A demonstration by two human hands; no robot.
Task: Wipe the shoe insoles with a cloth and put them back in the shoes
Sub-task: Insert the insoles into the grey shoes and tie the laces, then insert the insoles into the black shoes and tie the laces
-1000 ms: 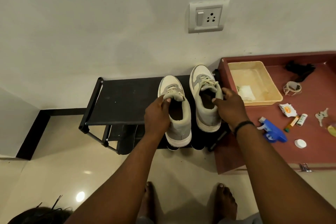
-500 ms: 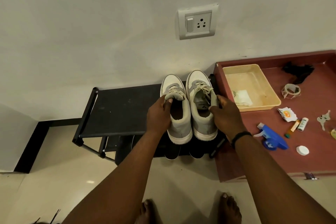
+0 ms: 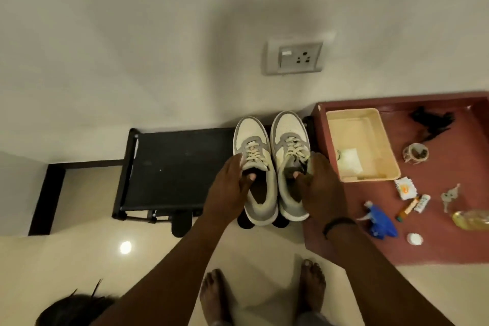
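Note:
Two white and grey sneakers stand side by side, toes to the wall, at the right end of a black shoe rack (image 3: 169,167). My left hand (image 3: 229,190) grips the left shoe (image 3: 251,140) at its tongue, thumb inside the opening. My right hand (image 3: 317,188) grips the right shoe (image 3: 289,135) at its collar, thumb inside too. The insoles are hidden inside the shoes. A white cloth (image 3: 349,160) lies in a cream plastic tray (image 3: 370,127) on the red table.
The red table (image 3: 449,241) to the right carries a blue spray head (image 3: 381,222), a tape roll (image 3: 416,152), keys (image 3: 449,196), small tubes, a white cap and a black bundle. A wall socket (image 3: 300,57) is above. Dark shoes sit under the rack. My bare feet stand on the tiled floor.
The two shoes were pushed together and back toward the wall on the rack. Both hands kept their hold. The camera tilted, shifting the scene lower in view.

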